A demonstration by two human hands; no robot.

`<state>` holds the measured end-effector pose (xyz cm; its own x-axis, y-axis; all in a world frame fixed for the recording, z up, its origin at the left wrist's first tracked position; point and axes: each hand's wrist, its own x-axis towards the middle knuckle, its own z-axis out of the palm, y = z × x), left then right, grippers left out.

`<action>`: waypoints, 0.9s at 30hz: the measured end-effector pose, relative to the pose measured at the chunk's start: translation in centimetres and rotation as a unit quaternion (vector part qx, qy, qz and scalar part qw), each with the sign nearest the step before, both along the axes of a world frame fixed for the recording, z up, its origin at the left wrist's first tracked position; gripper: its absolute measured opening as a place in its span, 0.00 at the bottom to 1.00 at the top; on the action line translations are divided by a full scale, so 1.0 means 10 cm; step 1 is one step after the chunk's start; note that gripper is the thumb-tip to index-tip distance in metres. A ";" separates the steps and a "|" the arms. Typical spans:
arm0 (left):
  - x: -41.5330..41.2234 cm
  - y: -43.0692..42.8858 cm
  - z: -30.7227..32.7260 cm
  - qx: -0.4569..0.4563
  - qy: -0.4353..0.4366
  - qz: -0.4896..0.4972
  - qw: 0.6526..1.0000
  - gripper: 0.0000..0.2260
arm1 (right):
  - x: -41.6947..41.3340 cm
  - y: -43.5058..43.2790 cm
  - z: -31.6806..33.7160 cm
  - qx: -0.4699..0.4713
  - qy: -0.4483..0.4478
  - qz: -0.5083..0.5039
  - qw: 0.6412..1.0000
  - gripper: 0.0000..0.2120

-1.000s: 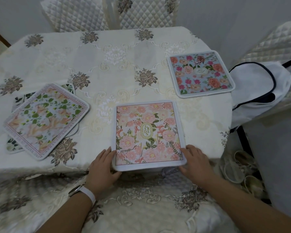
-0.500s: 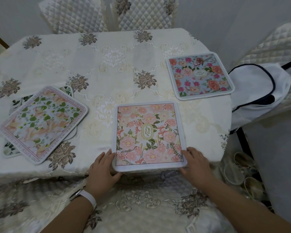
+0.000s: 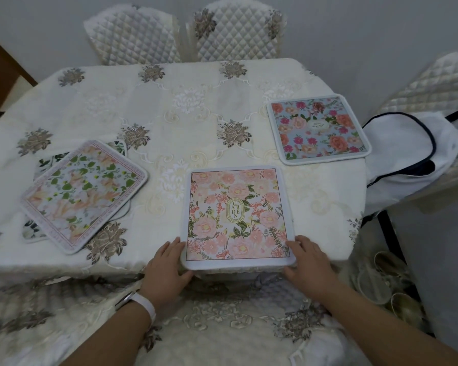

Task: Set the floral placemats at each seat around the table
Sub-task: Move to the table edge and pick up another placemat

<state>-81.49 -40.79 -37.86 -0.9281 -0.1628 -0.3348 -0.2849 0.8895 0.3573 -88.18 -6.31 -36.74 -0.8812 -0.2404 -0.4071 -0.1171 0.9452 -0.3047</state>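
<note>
A pink floral placemat (image 3: 237, 216) marked GARDEN lies flat at the table's near edge. My left hand (image 3: 165, 270) rests against its near left corner and my right hand (image 3: 308, 265) against its near right corner, fingers spread on the rim. A blue floral placemat (image 3: 317, 129) lies at the right side of the table. On the left, a green-and-peach placemat (image 3: 83, 194) sits askew on top of another placemat (image 3: 33, 229) with dark leaves, mostly hidden beneath it.
The table (image 3: 191, 109) wears a cream embroidered cloth. Two quilted chairs (image 3: 238, 30) stand at the far side, another at the right under a white bag (image 3: 407, 154). A quilted seat cover lies below my arms. Round items sit on the floor at lower right.
My view has tilted up a little, showing more of the far chairs. Both hands stay at the pink placemat's near corners; the mat has barely shifted.
</note>
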 end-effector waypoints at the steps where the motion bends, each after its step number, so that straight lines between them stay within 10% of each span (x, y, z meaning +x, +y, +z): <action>1: 0.01 0.02 0.03 0.004 -0.004 0.006 1.000 0.34 | -0.01 0.01 0.03 -0.003 -0.008 0.005 1.000 0.30; 12: 0.47 0.17 0.73 -0.070 0.125 0.033 0.989 0.23 | -0.25 -0.18 0.57 -0.092 0.057 0.129 0.986 0.27; 27: 1.90 -0.21 1.64 -0.253 0.175 0.185 0.933 0.22 | 0.42 -1.72 1.59 -0.141 0.189 0.453 0.860 0.25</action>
<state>-62.50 -42.88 -21.43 -0.8150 -0.5492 0.1851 -0.5507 0.8333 0.0478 -83.94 -23.55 -20.88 -0.3378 -0.9397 0.0540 -0.9073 0.3098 -0.2844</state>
